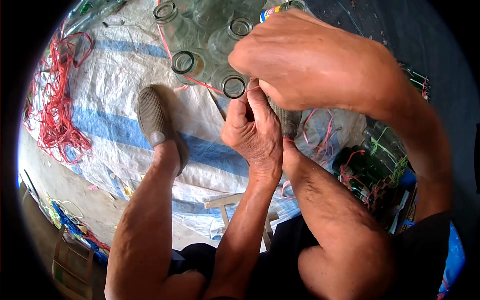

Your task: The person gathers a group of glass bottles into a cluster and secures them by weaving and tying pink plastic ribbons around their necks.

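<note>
Several clear glass bottles [214, 55] stand upright, bunched together at the top of the view. A thin pink plastic string [202, 84] runs around the outside of the bunch, below the bottle mouths. My left hand [256, 132] is closed beside the nearest bottle mouth, its thumb and fingers pinching the string. Just above it, my right hand [305, 62] is curled into a fist, with a stretch of string passing between the two hands. The right fingertips are hidden beneath the fist. A bottle with a coloured label [270, 13] shows partly behind the right hand.
A white and blue striped tarp [115, 117] covers the ground. A red string tangle [60, 115] lies at left. Dark green bottles [357, 167] tied with string lie at right. My shod feet, one in a brown shoe [159, 112], flank the left arm. A wooden frame [225, 202] is below.
</note>
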A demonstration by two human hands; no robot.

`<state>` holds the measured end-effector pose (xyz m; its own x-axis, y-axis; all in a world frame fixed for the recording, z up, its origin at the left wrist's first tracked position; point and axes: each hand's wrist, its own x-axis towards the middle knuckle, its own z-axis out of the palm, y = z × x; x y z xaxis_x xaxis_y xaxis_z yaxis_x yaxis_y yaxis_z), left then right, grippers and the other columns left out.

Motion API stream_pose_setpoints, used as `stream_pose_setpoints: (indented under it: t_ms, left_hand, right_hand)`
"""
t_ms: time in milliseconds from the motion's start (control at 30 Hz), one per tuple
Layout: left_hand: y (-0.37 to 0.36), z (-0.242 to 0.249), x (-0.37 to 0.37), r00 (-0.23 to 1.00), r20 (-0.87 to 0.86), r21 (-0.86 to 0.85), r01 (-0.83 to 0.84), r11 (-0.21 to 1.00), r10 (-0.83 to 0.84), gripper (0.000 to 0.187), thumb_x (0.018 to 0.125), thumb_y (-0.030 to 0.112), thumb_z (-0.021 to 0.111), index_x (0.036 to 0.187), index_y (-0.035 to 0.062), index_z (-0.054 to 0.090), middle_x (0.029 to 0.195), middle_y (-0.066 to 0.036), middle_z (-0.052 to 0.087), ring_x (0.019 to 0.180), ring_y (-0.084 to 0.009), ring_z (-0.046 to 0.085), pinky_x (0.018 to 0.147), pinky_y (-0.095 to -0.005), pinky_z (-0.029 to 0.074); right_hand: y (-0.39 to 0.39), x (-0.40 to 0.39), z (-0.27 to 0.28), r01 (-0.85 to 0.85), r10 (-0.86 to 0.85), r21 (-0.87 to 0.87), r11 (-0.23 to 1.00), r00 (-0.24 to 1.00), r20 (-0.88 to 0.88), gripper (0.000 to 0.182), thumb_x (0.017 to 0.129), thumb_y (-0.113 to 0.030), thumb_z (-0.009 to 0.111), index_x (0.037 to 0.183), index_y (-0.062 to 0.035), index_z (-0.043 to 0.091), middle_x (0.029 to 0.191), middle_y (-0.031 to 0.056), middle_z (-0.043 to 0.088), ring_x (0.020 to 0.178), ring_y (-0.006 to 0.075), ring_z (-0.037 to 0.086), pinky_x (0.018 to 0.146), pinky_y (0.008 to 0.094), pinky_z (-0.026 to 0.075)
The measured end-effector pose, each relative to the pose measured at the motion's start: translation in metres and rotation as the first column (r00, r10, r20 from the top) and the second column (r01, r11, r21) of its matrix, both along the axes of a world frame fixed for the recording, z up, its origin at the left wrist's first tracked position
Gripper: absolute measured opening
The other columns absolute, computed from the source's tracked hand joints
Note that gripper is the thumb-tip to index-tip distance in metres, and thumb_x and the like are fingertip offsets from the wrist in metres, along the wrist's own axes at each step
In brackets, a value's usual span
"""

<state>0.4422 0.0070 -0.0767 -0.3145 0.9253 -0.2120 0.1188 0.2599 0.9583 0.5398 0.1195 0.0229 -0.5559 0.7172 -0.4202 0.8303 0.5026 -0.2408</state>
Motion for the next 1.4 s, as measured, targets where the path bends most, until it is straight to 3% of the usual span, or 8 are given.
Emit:
stream_pose_setpoints:
  t_ms: [233, 433, 633, 733, 833, 933, 1167, 1400]
  left_hand:
    - [0.000, 0.001, 0.001, 0.998, 0.063, 0.006, -0.009, 1.000, 0.008, 0.022, 0.106, 0.010, 0.060, 0.094, -0.0045, 0.072, 0.072, 0.006, 0.057, 0.066, -0.0019, 0.043, 0.056, -0.0213, 0.038]
    - [0.000, 0.002, 0.005, 0.990, 0.134, -0.027, -0.041, 0.999, 0.045, 0.022, 0.106, 0.010, 0.060, 0.096, -0.0050, 0.073, 0.075, 0.005, 0.061, 0.067, -0.0019, 0.046, 0.058, -0.0209, 0.039]
    - [-0.001, 0.006, 0.004, 0.975, 0.214, -0.071, -0.039, 0.997, 0.054, 0.023, 0.106, 0.011, 0.060, 0.097, -0.0049, 0.073, 0.078, 0.005, 0.061, 0.070, -0.0018, 0.047, 0.061, -0.0209, 0.040]
    - [-0.001, 0.005, 0.004, 0.974, 0.220, -0.068, -0.037, 0.997, 0.051, 0.023, 0.107, 0.012, 0.059, 0.099, -0.0048, 0.073, 0.080, 0.005, 0.061, 0.072, -0.0016, 0.047, 0.062, -0.0209, 0.040]
    - [-0.002, 0.004, 0.004, 0.980, 0.195, -0.070, -0.023, 0.997, 0.037, 0.023, 0.107, 0.012, 0.059, 0.100, -0.0046, 0.074, 0.080, 0.006, 0.061, 0.073, -0.0017, 0.047, 0.063, -0.0211, 0.041]
    - [-0.003, 0.003, 0.004, 0.984, 0.176, -0.069, -0.023, 0.997, 0.035, 0.022, 0.107, 0.012, 0.059, 0.101, -0.0038, 0.074, 0.078, 0.006, 0.059, 0.073, -0.0022, 0.047, 0.063, -0.0213, 0.041]
    - [-0.008, -0.002, 0.002, 0.986, 0.167, -0.015, 0.010, 1.000, -0.007, 0.021, 0.106, 0.012, 0.059, 0.097, -0.0014, 0.073, 0.072, 0.007, 0.053, 0.069, -0.0022, 0.046, 0.061, -0.0208, 0.039]
    - [-0.005, 0.003, 0.009, 0.978, 0.206, -0.063, -0.019, 0.998, 0.032, 0.028, 0.109, 0.018, 0.057, 0.102, -0.0017, 0.075, 0.071, 0.007, 0.047, 0.064, -0.0029, 0.039, 0.056, -0.0220, 0.030]
  right_hand:
    - [-0.007, 0.012, -0.001, 0.215, -0.252, -0.136, 0.967, 0.892, -0.375, 0.013, 0.076, -0.004, 0.058, 0.085, 0.0016, 0.065, 0.074, 0.0213, 0.065, 0.073, 0.0391, 0.066, 0.065, 0.0444, 0.050]
    - [-0.007, 0.016, -0.006, 0.357, -0.538, -0.418, 0.836, 0.684, -0.493, 0.009, 0.080, -0.001, 0.062, 0.087, 0.0031, 0.066, 0.071, 0.0086, 0.065, 0.069, 0.0161, 0.063, 0.063, 0.0314, 0.049]
    - [-0.006, 0.016, -0.005, 0.432, -0.615, -0.451, 0.781, 0.660, -0.432, 0.012, 0.077, 0.003, 0.066, 0.089, 0.0044, 0.067, 0.070, 0.0032, 0.064, 0.070, 0.0088, 0.060, 0.061, 0.0286, 0.047]
    - [-0.003, 0.015, 0.005, 0.448, -0.615, -0.467, 0.763, 0.725, -0.310, 0.009, 0.078, 0.000, 0.065, 0.086, 0.0039, 0.066, 0.067, 0.0081, 0.064, 0.064, 0.0167, 0.063, 0.060, 0.0350, 0.048]
    - [-0.012, 0.013, 0.006, 0.334, -0.318, -0.013, 0.942, 0.882, -0.349, 0.007, 0.079, -0.004, 0.065, 0.081, 0.0035, 0.065, 0.067, 0.0161, 0.063, 0.063, 0.0312, 0.063, 0.061, 0.0422, 0.048]
    - [-0.015, 0.016, -0.008, 0.204, -0.145, 0.211, 0.956, 0.954, -0.263, 0.008, 0.079, -0.005, 0.063, 0.078, 0.0035, 0.063, 0.073, 0.0222, 0.062, 0.068, 0.0423, 0.060, 0.062, 0.0471, 0.048]
    - [-0.011, 0.036, -0.028, 0.323, -0.401, -0.236, 0.916, 0.735, -0.546, 0.019, 0.094, -0.013, 0.067, 0.083, 0.0023, 0.064, 0.066, 0.0047, 0.058, 0.061, 0.0132, 0.056, 0.059, 0.0330, 0.045]
    - [-0.012, 0.032, 0.001, 0.513, -0.851, -0.682, 0.521, 0.376, -0.368, 0.020, 0.101, -0.020, 0.064, 0.093, -0.0030, 0.069, 0.081, -0.0035, 0.064, 0.054, -0.0014, 0.040, 0.046, 0.0201, 0.031]
